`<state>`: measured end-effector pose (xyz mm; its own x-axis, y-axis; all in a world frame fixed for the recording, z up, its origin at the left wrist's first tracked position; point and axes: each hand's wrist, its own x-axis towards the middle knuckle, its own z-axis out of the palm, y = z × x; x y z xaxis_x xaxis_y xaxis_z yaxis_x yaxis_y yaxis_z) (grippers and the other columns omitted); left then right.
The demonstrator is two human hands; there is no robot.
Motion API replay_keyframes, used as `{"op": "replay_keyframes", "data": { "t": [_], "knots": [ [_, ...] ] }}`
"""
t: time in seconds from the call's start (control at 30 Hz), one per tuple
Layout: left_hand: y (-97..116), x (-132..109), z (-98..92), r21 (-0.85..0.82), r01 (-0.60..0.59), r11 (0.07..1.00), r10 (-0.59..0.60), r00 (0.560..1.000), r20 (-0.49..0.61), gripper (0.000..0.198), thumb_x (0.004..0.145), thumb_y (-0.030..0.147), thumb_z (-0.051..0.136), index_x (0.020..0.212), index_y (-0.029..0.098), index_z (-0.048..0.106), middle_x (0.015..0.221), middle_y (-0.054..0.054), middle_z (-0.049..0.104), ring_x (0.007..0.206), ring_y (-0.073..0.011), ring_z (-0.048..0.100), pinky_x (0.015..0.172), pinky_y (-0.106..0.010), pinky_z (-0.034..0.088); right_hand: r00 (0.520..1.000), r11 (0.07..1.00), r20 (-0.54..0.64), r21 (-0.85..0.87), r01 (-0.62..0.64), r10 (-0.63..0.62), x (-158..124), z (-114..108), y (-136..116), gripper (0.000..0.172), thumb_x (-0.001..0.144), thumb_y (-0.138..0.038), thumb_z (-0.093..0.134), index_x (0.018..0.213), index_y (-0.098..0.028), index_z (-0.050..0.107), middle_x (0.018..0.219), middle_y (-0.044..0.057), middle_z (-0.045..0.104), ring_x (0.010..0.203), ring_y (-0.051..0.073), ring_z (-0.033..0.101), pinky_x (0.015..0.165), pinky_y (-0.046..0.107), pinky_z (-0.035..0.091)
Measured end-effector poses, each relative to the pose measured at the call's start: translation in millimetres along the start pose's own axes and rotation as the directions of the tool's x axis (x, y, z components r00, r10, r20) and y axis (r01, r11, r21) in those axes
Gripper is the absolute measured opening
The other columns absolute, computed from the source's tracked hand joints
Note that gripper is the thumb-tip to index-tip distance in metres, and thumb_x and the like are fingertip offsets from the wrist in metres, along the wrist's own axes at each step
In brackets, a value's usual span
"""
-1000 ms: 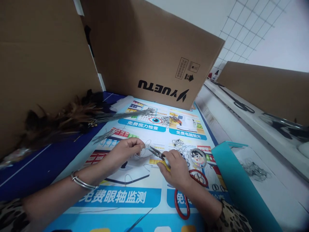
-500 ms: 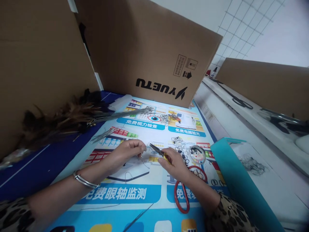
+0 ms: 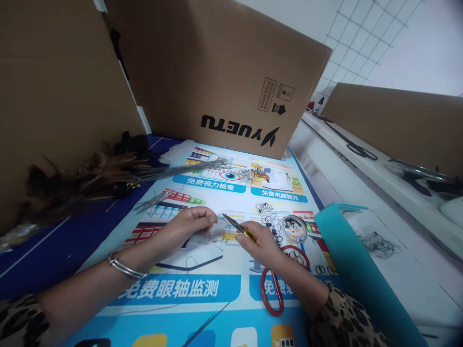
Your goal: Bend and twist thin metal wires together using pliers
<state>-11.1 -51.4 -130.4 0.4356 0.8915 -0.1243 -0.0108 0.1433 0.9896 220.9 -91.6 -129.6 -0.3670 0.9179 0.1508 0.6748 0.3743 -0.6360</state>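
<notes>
My left hand (image 3: pixel 197 220) is closed in a pinch on a thin wire (image 3: pixel 221 212), whose fine loop shows beyond the fingertips. Wrapped round yellow-handled pliers (image 3: pixel 237 225), my right hand (image 3: pixel 260 241) holds them with the dark pointed jaws toward the wire. The jaw tips are close to the wire; whether they touch it I cannot tell. Red-handled scissors (image 3: pixel 272 294) lie partly under my right forearm. Above that forearm are a tape roll (image 3: pixel 294 229) and a tangle of dark wire rings (image 3: pixel 265 209).
Bundled wires (image 3: pixel 181 169) with brown feathers (image 3: pixel 83 171) lie at the left. A large cardboard box (image 3: pixel 224 62) stands behind the printed mat (image 3: pixel 231 318). At the right are a teal panel (image 3: pixel 354 260) and a wire tangle (image 3: pixel 379 245). Loose wires (image 3: pixel 206 324) lie in front.
The view has shifted slightly. My hands keep nearly the same pose, with the pliers' tips still close to the wire in my left hand.
</notes>
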Motion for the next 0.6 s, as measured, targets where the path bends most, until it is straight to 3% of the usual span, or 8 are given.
{"op": "replay_keyframes", "data": {
  "t": [0.23,0.4,0.6],
  "knots": [
    [1.8,0.8,-0.2,0.021,-0.021,1.000,0.021,0.999,-0.034,0.013,0.079,0.028,0.060,0.074,0.016,0.058,0.064,0.003,0.052,0.057,-0.0105,0.046,0.054,-0.021,0.034,1.000,0.998,0.028,0.058,-0.006,0.005,0.3,-3.1,-1.9,0.024,0.089,-0.040,0.048,0.090,-0.019,0.060,0.078,0.001,0.059,0.072,0.014,0.054,0.063,0.023,0.037],
    [-0.6,0.4,-1.4,0.137,-0.013,0.991,0.024,0.997,-0.075,0.018,0.079,0.035,0.061,0.080,0.017,0.061,0.068,0.002,0.054,0.058,-0.0112,0.049,0.052,-0.021,0.038,0.997,0.987,0.072,0.163,-0.012,0.001,1.4,-6.1,-0.3,0.025,0.090,-0.040,0.047,0.091,-0.019,0.060,0.078,0.000,0.058,0.070,0.013,0.053,0.061,0.022,0.035],
    [-5.9,3.7,-3.8,0.306,-0.112,0.945,0.150,0.983,-0.102,0.014,0.078,0.032,0.060,0.078,0.018,0.061,0.078,0.000,0.055,0.060,-0.0125,0.052,0.052,-0.023,0.045,0.998,0.985,0.065,0.172,-0.002,-0.010,0.7,-5.5,0.7,0.024,0.090,-0.039,0.047,0.088,-0.018,0.060,0.077,-0.001,0.057,0.069,0.012,0.052,0.060,0.021,0.035]
  ]
}}
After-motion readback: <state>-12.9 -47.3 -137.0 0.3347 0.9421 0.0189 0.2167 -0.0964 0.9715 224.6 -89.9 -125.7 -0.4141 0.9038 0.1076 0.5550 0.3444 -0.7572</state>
